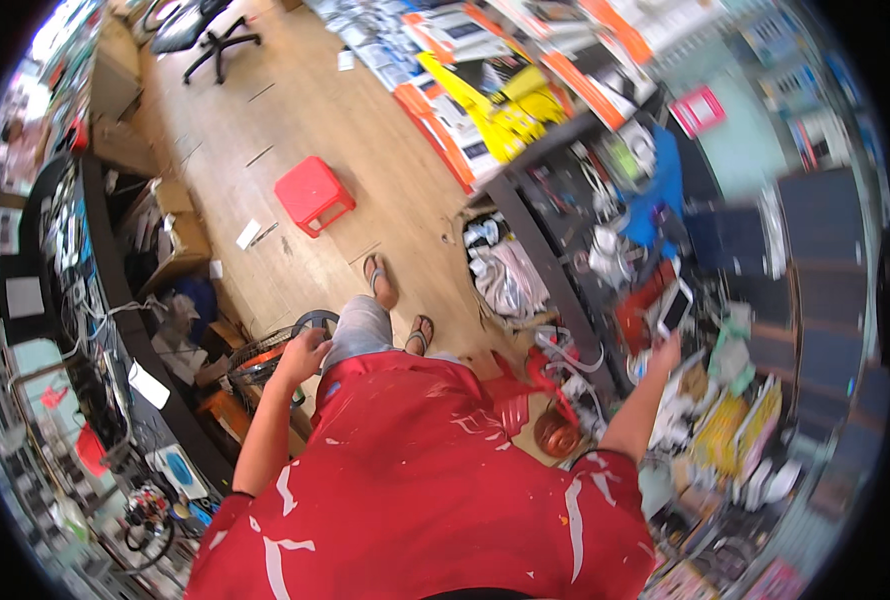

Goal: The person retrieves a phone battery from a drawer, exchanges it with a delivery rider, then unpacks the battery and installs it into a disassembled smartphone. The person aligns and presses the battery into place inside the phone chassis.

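My right hand (pixel 665 354) reaches out over the cluttered counter on the right. Its fingers are closed on the lower end of a smartphone (pixel 676 307) with a white frame and a dark screen. Under and around the phone lie a dark red item (pixel 637 312) and tangled white pieces too blurred to name. At my left side, my left hand (pixel 306 354) hangs beside my thigh with its fingers loosely apart and nothing in them. Close to it on the floor side is a black wire fan cage (pixel 257 362).
A red plastic stool (pixel 314 194) stands on the wooden floor ahead. Beyond it is a black office chair (pixel 209 38). A dark shelf (pixel 105 235) with cardboard boxes (pixel 177 225) runs along the left. Yellow packages (pixel 730 432) and a coppery round object (pixel 557 433) lie at the right.
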`<state>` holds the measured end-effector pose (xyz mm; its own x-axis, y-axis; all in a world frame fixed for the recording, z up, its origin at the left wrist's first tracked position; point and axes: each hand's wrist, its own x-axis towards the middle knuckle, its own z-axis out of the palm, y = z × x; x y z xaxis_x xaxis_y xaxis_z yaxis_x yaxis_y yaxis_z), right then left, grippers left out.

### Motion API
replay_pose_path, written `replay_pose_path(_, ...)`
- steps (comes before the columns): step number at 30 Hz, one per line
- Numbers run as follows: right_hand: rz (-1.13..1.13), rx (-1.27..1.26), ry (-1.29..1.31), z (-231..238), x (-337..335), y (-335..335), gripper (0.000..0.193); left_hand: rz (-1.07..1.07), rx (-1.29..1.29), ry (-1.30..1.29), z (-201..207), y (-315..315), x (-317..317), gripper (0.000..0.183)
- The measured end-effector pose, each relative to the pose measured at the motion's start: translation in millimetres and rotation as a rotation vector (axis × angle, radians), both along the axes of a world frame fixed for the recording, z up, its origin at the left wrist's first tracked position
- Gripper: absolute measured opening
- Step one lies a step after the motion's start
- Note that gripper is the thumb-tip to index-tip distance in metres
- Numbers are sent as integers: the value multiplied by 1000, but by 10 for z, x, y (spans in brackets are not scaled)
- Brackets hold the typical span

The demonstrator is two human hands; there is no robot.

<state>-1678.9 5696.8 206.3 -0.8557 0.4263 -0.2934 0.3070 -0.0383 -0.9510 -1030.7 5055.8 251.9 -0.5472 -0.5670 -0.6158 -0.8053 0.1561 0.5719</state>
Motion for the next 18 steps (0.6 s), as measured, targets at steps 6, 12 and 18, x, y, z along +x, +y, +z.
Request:
replay_pose_path(6,144,363,-238,351,-366,-542,55,-114,7,-70,-629,-960,-335,56)
replay_pose_path(12,389,398,-640,-596,101,-2996,52,-47,23,-76,-663,-2514,-974,60)
replay_pose_path(18,1118,400,-847,-1031,227,-6244,51,161,-97,-62,-942,-4026,-1492,54)
